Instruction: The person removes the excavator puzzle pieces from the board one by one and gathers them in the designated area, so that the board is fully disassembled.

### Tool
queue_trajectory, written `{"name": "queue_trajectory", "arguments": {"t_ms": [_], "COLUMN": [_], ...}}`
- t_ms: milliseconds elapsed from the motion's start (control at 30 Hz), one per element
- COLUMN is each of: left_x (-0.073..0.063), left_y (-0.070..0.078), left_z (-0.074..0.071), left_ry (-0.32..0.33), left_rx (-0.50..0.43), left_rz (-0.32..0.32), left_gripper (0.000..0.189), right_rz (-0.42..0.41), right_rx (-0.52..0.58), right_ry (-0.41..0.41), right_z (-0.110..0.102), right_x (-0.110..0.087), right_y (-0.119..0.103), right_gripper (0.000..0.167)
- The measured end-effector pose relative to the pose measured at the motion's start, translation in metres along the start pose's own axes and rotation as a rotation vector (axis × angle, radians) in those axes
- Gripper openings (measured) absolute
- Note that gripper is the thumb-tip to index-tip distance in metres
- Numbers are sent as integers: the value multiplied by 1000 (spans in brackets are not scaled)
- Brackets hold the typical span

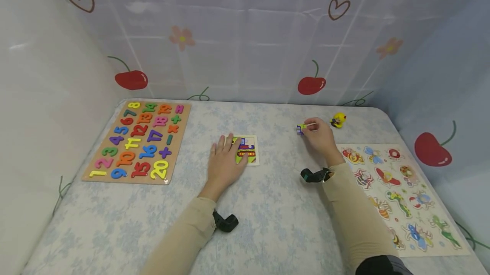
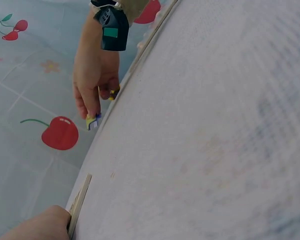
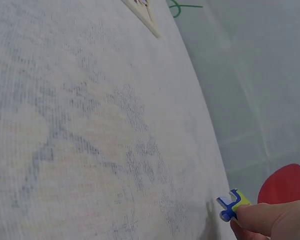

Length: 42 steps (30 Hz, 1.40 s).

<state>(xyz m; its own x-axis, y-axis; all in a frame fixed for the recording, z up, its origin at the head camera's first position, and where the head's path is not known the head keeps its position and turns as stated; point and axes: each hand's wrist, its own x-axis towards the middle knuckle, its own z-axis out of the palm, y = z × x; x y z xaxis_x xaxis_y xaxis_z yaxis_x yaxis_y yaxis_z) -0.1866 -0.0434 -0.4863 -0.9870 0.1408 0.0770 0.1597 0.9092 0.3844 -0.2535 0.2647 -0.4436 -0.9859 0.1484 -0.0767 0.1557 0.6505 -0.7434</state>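
A small square jigsaw puzzle (image 1: 250, 147) with a colourful vehicle picture and a pale frame lies mid-table. Over its left part rests my left hand (image 1: 226, 164), palm down with fingers extended; it hides that part of the picture. My right hand (image 1: 319, 136) pinches a small blue, yellow and white puzzle piece (image 3: 232, 204) between thumb and fingers, to the right of the puzzle and apart from it. In the left wrist view the right hand (image 2: 95, 75) hangs over the far side of the table with the piece (image 2: 93, 122) at its fingertips.
A number board (image 1: 126, 156) with colourful digits lies at the left. An insect puzzle sheet (image 1: 367, 194) covers the right side, partly under the right forearm. Behind the right hand stands a small yellow toy duck (image 1: 338, 120). A printed curtain (image 1: 245, 53) borders the table's back.
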Motion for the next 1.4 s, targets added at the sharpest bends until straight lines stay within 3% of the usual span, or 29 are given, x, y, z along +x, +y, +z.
{"name": "queue_trajectory", "arguments": {"t_ms": [300,1000,1200,1400], "left_x": [-1,0,0,-1], "left_y": [-1,-1,0,0], "left_z": [1,1,1,2], "left_ry": [2,14,15,32], "left_rx": [-4,-3,-17,-16], "left_rz": [-8,-5,-17,-28], "left_gripper": [66,66,65,73], "right_rz": [47,49,0,-97], "right_rx": [-88,-251,-263,-175], "right_ry": [64,41,69,93], "right_z": [-2,0,4,19], "right_x": [3,1,-3,-6], "right_y": [9,7,1,-11], "right_gripper": [29,44,45,41]}}
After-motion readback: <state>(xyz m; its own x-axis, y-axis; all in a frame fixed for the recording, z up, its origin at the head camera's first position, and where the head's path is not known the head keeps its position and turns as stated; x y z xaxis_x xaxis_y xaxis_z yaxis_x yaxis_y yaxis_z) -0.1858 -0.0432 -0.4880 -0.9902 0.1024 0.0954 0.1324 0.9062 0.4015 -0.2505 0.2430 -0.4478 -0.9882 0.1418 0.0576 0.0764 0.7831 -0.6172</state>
